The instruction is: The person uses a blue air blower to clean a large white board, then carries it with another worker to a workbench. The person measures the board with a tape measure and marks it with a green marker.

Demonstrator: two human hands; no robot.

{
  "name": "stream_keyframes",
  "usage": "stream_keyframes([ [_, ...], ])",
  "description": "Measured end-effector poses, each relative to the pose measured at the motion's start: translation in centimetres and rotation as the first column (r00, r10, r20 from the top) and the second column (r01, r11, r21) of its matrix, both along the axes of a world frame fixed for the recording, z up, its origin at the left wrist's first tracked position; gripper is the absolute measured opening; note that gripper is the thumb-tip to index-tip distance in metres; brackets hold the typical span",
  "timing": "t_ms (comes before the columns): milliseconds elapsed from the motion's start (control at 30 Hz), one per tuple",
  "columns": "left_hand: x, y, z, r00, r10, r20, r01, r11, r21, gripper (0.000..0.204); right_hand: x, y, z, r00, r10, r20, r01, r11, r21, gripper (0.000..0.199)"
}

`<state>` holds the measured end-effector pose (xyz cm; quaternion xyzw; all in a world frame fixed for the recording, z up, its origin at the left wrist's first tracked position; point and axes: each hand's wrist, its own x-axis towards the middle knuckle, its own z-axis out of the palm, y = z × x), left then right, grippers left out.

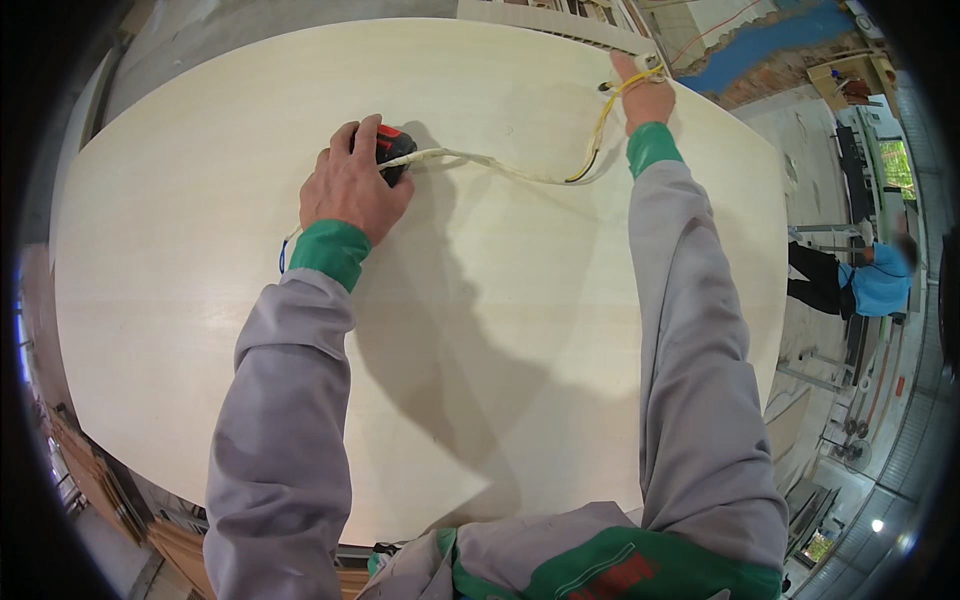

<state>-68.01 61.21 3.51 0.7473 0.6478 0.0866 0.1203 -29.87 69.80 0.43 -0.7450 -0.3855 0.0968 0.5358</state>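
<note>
A large pale board [500, 330] lies flat beneath both my arms. My left hand [355, 185] is closed over a compact black-and-red device [396, 146] on the board; its exact kind is hidden by my fingers. A cream wrapped cord [480, 160] runs from beside that hand to the right, turning yellow. At the board's far right edge, my right hand [648, 98] is closed around the yellow stretch of cord [606, 115], next to a small whitish end piece [650, 64]. A short dark tip [604, 87] sticks out beside it. Near my left wrist shows a blue wire [283, 256].
Beyond the board's far edge lies a ribbed pale strip [550, 25]. Off to the right, a person in a blue shirt [880, 282] stands among benches and a fan [856, 454]. Brown wooden panels [95, 470] stand at the lower left.
</note>
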Motion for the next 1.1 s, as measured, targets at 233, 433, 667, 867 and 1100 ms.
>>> stream_keyframes([
  [233,0.0,-0.1,0.1,1.000,0.003,0.010,-0.003,1.000,0.006,0.068,0.9,2.6,-1.8,0.997,-0.022,0.070,0.014,0.993,0.118,0.056],
  [433,-0.1,-0.3,-0.3,1.000,0.003,0.005,-0.003,0.999,0.036,0.067,1.4,4.8,-1.0,0.998,0.011,0.056,-0.016,0.995,0.095,0.059],
  [667,0.4,0.4,0.2,1.000,0.011,-0.003,-0.011,1.000,0.020,0.067,-0.9,3.7,0.7,0.975,-0.013,-0.221,0.057,0.979,0.198,0.053],
  [867,0.5,0.4,-0.2,0.999,0.014,-0.041,-0.013,1.000,0.028,0.069,-2.2,-5.4,3.9,0.969,0.131,-0.211,0.006,0.836,0.548,0.037],
  [1100,0.1,1.7,-0.6,0.998,-0.013,-0.064,0.014,1.000,0.019,0.071,-8.7,-23.3,3.3,0.983,0.103,-0.151,-0.010,0.856,0.517,0.031],
])
